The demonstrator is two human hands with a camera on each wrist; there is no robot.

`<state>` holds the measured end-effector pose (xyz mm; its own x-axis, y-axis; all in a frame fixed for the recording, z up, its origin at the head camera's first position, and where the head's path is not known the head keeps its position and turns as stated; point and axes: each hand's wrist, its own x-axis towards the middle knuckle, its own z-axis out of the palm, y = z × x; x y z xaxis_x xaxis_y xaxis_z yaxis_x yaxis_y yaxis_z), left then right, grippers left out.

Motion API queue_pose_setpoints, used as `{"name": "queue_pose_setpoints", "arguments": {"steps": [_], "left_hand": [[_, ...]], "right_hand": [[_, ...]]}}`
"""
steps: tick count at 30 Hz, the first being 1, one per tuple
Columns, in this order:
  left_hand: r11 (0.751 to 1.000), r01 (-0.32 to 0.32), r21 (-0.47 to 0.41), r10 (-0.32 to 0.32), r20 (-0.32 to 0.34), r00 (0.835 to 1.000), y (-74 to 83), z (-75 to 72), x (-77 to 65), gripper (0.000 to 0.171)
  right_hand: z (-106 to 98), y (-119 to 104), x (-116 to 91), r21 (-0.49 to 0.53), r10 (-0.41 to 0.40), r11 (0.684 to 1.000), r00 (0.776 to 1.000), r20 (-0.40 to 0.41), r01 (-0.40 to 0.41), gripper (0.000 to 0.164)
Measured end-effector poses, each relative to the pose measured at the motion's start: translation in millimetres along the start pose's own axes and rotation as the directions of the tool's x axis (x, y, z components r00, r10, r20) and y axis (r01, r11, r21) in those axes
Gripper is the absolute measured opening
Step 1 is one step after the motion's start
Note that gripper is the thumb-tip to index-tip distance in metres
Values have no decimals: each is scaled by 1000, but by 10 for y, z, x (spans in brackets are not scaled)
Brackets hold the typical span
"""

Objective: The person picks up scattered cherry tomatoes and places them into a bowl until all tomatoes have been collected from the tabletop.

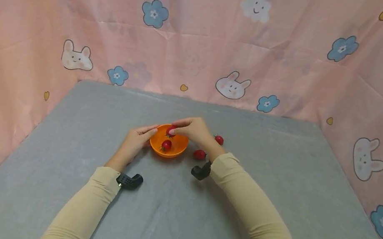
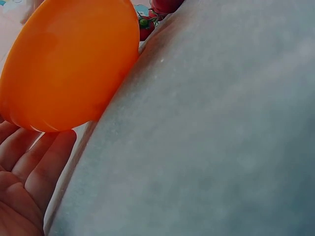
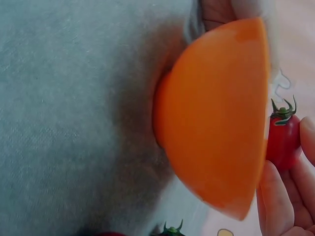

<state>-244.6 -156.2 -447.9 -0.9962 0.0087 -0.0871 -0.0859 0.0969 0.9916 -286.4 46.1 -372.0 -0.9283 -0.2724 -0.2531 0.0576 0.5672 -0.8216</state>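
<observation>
An orange bowl [image 1: 174, 152] stands on the grey table with one cherry tomato [image 1: 166, 145] inside. At its left side my left hand [image 1: 136, 140] holds the bowl, thumb at the rim and fingers [image 2: 42, 157] against the outer wall. Over the far part of the bowl, my right hand [image 1: 193, 130] pinches another cherry tomato [image 3: 284, 140] between thumb and fingers, its green stem on top. That tomato is at rim height in the right wrist view.
Two more cherry tomatoes lie right of the bowl: a nearer tomato [image 1: 199, 154] and a farther tomato [image 1: 218, 139] partly behind the right wrist. A pink patterned cloth [image 1: 187, 51] hangs behind and on both sides of the grey table [image 1: 145, 213].
</observation>
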Motion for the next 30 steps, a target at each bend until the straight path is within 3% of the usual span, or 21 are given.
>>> {"name": "queue_pose_setpoints", "arguments": {"steps": [8, 16, 23, 30], "left_hand": [[1000, 2, -13, -2, 1, 1000, -4, 12, -18, 43], [1000, -6, -29, 7, 5, 1000, 5, 1, -33, 43], [1000, -14, -17, 14, -4, 1000, 5, 0, -27, 42], [998, -24, -66, 24, -2, 1000, -1, 4, -13, 42]], "right_hand": [[140, -6, 44, -86, -53, 995, 998, 14, 54, 35], [221, -18, 79, -106, -74, 992, 997, 7, 74, 31], [280, -34, 93, -108, -75, 991, 997, 21, 77, 31], [325, -69, 86, -141, -66, 988, 998, 18, 68, 34]]}}
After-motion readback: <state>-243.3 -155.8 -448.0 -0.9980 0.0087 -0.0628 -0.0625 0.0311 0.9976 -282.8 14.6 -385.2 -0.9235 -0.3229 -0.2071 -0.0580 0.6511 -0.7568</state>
